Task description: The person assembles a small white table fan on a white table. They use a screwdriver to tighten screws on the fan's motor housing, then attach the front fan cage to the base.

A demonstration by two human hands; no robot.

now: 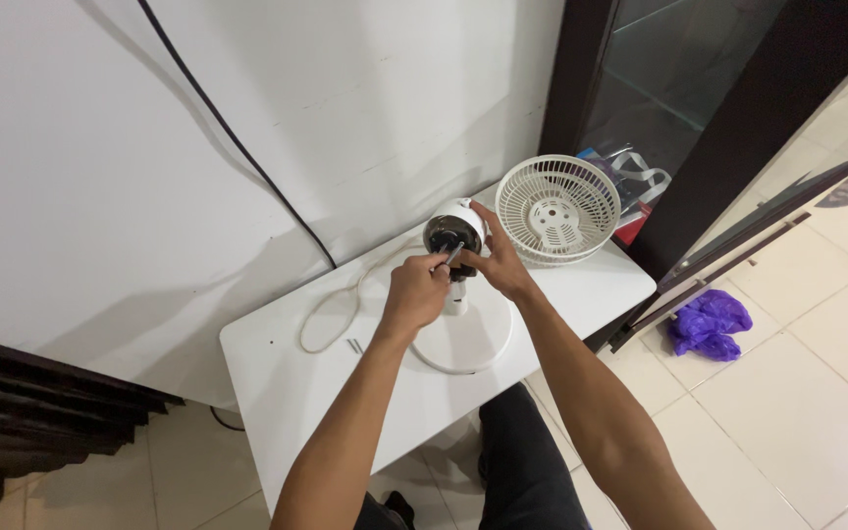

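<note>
On the white table (296, 393), both hands (414, 290) grasp the fan motor (451, 234).

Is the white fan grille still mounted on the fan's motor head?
No: the white fan grille lies detached on the white table, beside the bare motor head.

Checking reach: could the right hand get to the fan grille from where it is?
Probably yes: the right hand rests on the fan motor, and the grille lies just beyond it with nothing between.
</note>
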